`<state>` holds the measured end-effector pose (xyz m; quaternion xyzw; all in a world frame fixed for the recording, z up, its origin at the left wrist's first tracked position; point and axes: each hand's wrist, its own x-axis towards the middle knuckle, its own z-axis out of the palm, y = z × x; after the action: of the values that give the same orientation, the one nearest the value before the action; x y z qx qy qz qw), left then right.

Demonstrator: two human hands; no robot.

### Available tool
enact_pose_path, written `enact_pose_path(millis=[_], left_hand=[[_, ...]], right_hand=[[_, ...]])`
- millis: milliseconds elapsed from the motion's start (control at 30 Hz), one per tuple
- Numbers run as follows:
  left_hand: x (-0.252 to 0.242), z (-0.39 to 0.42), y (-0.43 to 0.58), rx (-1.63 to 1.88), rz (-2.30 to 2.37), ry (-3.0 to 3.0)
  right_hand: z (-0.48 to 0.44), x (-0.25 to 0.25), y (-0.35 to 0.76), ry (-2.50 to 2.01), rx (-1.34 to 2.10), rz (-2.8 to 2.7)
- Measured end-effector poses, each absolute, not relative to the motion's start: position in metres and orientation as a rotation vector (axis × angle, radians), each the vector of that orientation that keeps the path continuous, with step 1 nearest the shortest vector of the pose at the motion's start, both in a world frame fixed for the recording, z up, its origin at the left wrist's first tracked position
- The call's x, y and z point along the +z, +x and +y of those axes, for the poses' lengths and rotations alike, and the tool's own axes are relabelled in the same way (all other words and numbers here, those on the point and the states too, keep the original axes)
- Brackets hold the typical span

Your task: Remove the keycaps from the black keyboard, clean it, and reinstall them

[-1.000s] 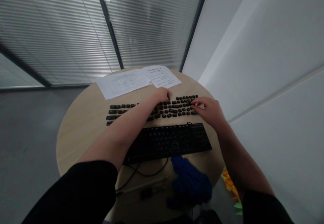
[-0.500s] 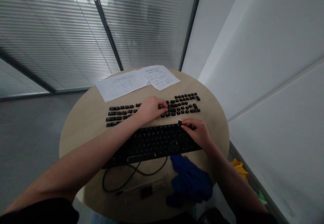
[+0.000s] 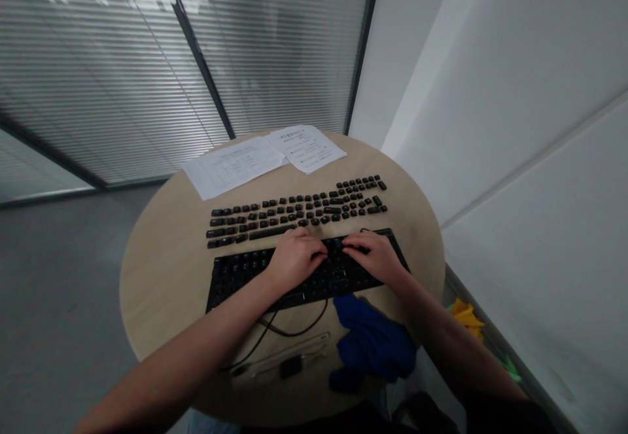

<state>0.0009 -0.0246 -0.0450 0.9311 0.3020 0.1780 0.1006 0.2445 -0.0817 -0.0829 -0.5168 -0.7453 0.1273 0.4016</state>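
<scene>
A black keyboard (image 3: 314, 288) lies across the round table, with bare key positions on part of its surface. My left hand (image 3: 296, 258) is over its middle, fingertips pinched together at the upper part; anything between them is too dark to make out. Close by on the right, my right hand (image 3: 377, 255) has thumb and fingers pinched at the keyboard's upper rows, on what looks like a small black keycap. Beyond the keyboard, loose black keycaps (image 3: 332, 210) are laid out in rows, with a long spacebar (image 3: 271, 232) in the nearest row.
Two printed sheets (image 3: 235, 167) lie at the table's far side. Nearer me are a blue cloth (image 3: 375, 342), a black cable (image 3: 294, 333) and a thin pale tool (image 3: 289, 350) beside a small dark block (image 3: 291, 367). A white wall (image 3: 530, 126) rises at the right.
My left hand has moved back from the keycap rows to the keyboard, uncovering the spacebar. My right hand has shifted slightly left and down over the keyboard.
</scene>
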Motion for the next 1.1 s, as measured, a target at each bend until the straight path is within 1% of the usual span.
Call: enact_pose_path(millis=[300, 667, 867, 1100], left_hand=[[-0.049, -0.025, -0.002, 0.508, 0.875, 2.747], [-0.047, -0.027, -0.001, 0.521, 0.843, 2.846], [-0.045, -0.026, -0.006, 0.450, 0.822, 2.892], [-0.046, -0.027, -0.009, 0.436, 0.842, 2.872]], right_hand=[[-0.079, -0.083, 0.236, -1.212, 0.201, -2.083], [-0.077, -0.074, 0.233, -1.231, 0.152, -2.257], [-0.078, -0.065, 0.232, -1.328, 0.041, -2.303], [-0.083, -0.065, 0.238, -1.311, 0.091, -2.337]])
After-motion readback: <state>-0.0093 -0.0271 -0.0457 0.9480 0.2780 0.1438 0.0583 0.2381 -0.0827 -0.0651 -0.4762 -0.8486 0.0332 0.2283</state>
